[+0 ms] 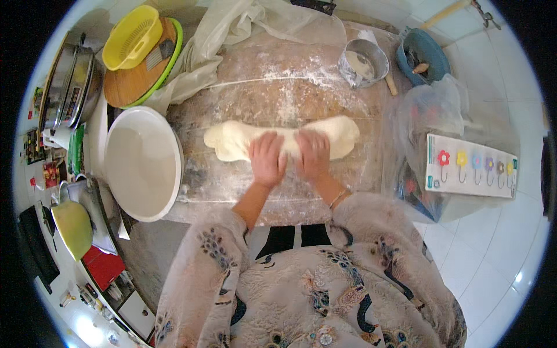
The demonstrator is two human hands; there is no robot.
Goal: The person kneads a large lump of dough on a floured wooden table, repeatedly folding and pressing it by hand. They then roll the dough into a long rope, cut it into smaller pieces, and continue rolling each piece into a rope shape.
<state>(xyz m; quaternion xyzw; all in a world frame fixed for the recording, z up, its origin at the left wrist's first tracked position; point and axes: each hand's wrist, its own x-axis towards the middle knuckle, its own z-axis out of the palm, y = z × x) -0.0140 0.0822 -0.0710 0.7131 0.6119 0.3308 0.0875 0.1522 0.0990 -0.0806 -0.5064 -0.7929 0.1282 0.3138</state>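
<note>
A long piece of pale dough (342, 136) lies crosswise on a floured wooden board (255, 185). Its two ends bulge, and the middle under my hands is narrower. My left hand (268, 158) presses on the dough just left of its middle, fingers bent over it. Close beside it, my right hand (313, 155) bears down on the dough in the same way, slightly blurred. Both hands are closed on the dough, and the palms are hidden. Loose flour is scattered on the board beyond the dough.
Left of the board stands a large white basin (177, 168). Behind it are a yellow colander (132, 37) and a round wooden board (125, 87). A metal sieve (364, 62) and a blue basket (429, 55) sit far right. A hook pack (470, 165) lies on plastic at right.
</note>
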